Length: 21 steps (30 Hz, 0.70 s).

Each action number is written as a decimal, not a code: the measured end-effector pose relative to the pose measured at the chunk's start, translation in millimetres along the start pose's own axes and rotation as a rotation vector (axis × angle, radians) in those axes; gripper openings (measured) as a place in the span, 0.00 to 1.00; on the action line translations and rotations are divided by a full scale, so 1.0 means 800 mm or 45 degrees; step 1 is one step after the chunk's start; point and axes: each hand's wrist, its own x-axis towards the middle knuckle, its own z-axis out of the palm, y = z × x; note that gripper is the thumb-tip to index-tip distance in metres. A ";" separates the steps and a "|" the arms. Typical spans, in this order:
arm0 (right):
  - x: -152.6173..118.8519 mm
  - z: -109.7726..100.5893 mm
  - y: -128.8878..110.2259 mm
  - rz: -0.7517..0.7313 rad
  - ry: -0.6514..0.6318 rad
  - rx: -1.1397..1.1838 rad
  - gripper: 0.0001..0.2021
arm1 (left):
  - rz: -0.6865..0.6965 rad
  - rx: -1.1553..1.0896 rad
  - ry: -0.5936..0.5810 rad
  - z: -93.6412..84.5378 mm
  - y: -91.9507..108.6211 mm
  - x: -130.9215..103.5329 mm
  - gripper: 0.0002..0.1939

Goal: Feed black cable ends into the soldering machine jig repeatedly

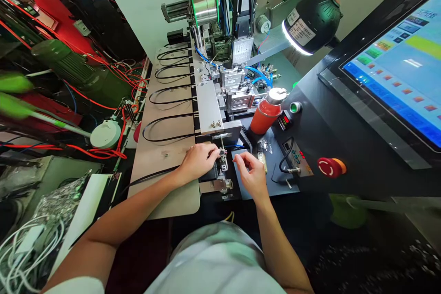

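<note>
My left hand (201, 160) rests at the right edge of the beige plate (182, 202), its fingers closed at a small metal fixture (223, 160). Whatever is between those fingertips is hidden. A black cable (151, 176) runs across the plate and passes beneath my left wrist. Just right of the fixture hovers my right hand (253, 175), thumb and forefinger pinched together. Anything in that pinch is too small to make out. Several more black cables (168, 138) lie in loops along the plate, their ends leading under a metal cover (209, 108).
Beyond the fixture stand metal cylinders (237, 96) and a solder-wire spool (206, 8). A red bottle (265, 115) stands close behind my right hand. To the right are a red stop button (331, 167), a lamp (310, 23) and a touchscreen (403, 64).
</note>
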 end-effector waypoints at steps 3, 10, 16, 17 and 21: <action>-0.002 -0.002 0.004 0.008 -0.002 0.003 0.16 | 0.004 0.018 0.019 0.001 0.000 0.000 0.15; 0.011 0.006 0.006 -0.014 -0.061 -0.030 0.16 | 0.033 0.083 0.019 0.003 0.001 0.003 0.14; 0.032 0.027 0.006 -0.062 -0.154 0.002 0.16 | 0.078 0.178 0.023 0.005 0.004 0.008 0.13; 0.033 0.030 0.007 -0.075 -0.152 0.026 0.16 | 0.085 0.191 0.019 0.004 0.005 0.008 0.13; 0.033 0.036 0.011 -0.101 -0.094 0.120 0.17 | 0.110 0.266 0.076 0.003 0.004 0.000 0.12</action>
